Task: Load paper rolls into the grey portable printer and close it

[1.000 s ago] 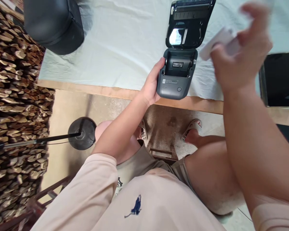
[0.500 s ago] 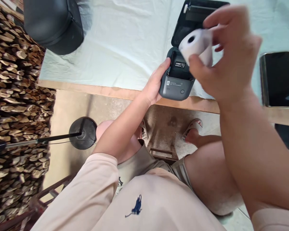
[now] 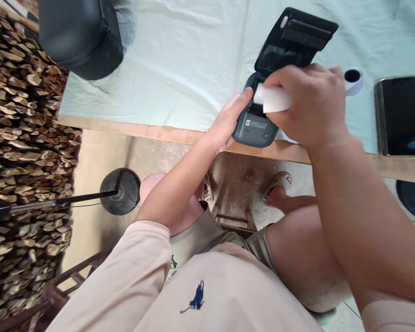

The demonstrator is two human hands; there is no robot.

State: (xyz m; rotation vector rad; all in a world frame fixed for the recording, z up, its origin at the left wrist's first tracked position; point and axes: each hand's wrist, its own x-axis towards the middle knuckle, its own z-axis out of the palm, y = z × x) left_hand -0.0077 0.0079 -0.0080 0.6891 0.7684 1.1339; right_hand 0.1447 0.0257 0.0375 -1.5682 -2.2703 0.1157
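Note:
A dark grey portable label printer (image 3: 256, 131) is held at the table's front edge, its black lid (image 3: 290, 39) hinged up. My left hand (image 3: 230, 117) grips the printer's left side, thumb on the rim. My right hand (image 3: 307, 101) is over the open paper bay, closed on a white paper roll (image 3: 276, 99). The roll's near end sits at the bay; my fingers hide the rest. Just right of my right hand, a second white roll (image 3: 354, 85) with a dark core lies on the cloth.
A black phone-like device (image 3: 403, 115) lies at the right of the cloth-covered table (image 3: 186, 55). A black case (image 3: 79, 37) stands at the far left. Stacked firewood (image 3: 24, 161) and a stand with a round base (image 3: 119, 191) are on the left.
My right hand has brought the paper roll down and turned it over the printer's bay. The printer has shifted slightly right. The second roll now shows beside my hand.

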